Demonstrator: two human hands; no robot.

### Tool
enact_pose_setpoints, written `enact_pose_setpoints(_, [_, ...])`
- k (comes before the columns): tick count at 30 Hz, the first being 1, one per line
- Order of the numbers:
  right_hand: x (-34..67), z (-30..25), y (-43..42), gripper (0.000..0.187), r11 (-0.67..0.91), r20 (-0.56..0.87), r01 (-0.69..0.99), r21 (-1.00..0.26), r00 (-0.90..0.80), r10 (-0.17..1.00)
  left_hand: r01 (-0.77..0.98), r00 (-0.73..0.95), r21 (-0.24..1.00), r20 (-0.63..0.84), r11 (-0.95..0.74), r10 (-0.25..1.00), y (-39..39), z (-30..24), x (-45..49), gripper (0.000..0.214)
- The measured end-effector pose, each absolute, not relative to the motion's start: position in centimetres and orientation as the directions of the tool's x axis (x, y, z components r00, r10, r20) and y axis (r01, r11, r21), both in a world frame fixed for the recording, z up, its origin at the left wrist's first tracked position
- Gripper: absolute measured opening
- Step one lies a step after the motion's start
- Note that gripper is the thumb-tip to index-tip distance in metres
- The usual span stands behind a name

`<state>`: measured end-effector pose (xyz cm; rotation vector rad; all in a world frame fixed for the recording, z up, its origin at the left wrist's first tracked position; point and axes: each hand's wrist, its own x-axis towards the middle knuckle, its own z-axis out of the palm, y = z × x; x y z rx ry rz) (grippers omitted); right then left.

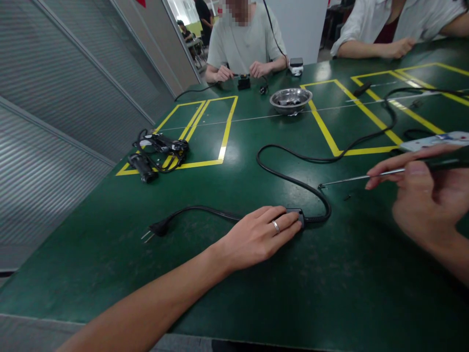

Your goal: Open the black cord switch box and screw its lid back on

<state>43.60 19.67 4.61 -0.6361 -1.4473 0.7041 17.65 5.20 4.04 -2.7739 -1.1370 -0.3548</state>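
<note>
My left hand (256, 237), with a ring on one finger, is closed over a small black in-line box (299, 215) on a power cord and holds it against the table. Most of the box is hidden under the fingers. From its left side the cord runs to a two-pin plug (160, 228); on the right the cord (328, 208) loops away. In my right hand (427, 195) is a screwdriver (361, 179), its shaft pointing left. A tiny dark piece, seemingly a screw (321, 186), sits at the tip. Another small dark piece (347, 197) lies below the shaft.
On the green table (227, 303) stands a metal bowl (282, 105) holding small parts. A tangle of black cords (161, 146) lies at left, a white power strip (436, 141) at right. Across the table, one person handles a black device (244, 83); another rests an arm there.
</note>
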Motion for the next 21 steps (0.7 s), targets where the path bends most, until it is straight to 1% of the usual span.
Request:
enact_pose_setpoints(3, [43.4, 5.0, 19.7, 0.016, 0.683, 0.676, -0.084, -0.725, 0.099, 0.730, 0.705, 0.686, -0.025, 0.276, -0.709, 0.673, 5.2, 4.0, 17.8, 0.034])
enact_pose_setpoints(4, [43.3, 5.2, 19.6, 0.014, 0.674, 0.663, -0.117, -0.729, 0.120, 0.739, 0.704, 0.686, -0.023, 0.280, -0.710, 0.672, 5.2, 3.9, 17.8, 0.034])
enact_pose_setpoints(6, [43.1, 5.7, 19.4, 0.013, 0.584, 0.571, -0.224, -0.781, 0.124, 0.811, 0.701, 0.687, -0.013, 0.283, -0.713, 0.670, 5.2, 3.9, 17.9, 0.034])
enact_pose_setpoints(8, [42.8, 6.3, 18.9, 0.011, 0.438, 0.429, -0.334, -0.834, 0.106, 0.897, 0.699, 0.686, -0.004, 0.286, -0.715, 0.670, 5.2, 3.8, 17.9, 0.033])
enact_pose_setpoints(10, [42.6, 6.6, 18.2, 0.008, 0.307, 0.299, -0.400, -0.863, 0.085, 0.950, 0.700, 0.682, 0.005, 0.292, -0.714, 0.671, 5.2, 3.8, 18.0, 0.033])
enact_pose_setpoints(12, [42.4, 6.6, 17.7, 0.007, 0.218, 0.218, -0.405, -0.888, 0.048, 0.975, 0.703, 0.676, 0.009, 0.299, -0.711, 0.673, 5.3, 3.7, 18.0, 0.033])
enact_pose_setpoints(14, [42.4, 6.3, 17.4, 0.008, 0.161, 0.171, -0.384, -0.909, 0.007, 0.985, 0.706, 0.673, 0.009, 0.304, -0.708, 0.675, 5.3, 3.7, 18.0, 0.033])
enact_pose_setpoints(18, [42.6, 5.5, 17.4, 0.011, 0.080, 0.111, -0.372, -0.925, -0.061, 0.992, 0.703, 0.676, 0.006, 0.308, -0.711, 0.670, 5.4, 3.6, 18.0, 0.032])
enact_pose_setpoints(21, [42.7, 5.2, 17.5, 0.010, 0.057, 0.090, -0.364, -0.930, -0.076, 0.993, 0.702, 0.676, 0.005, 0.309, -0.712, 0.669, 5.4, 3.6, 18.0, 0.032])
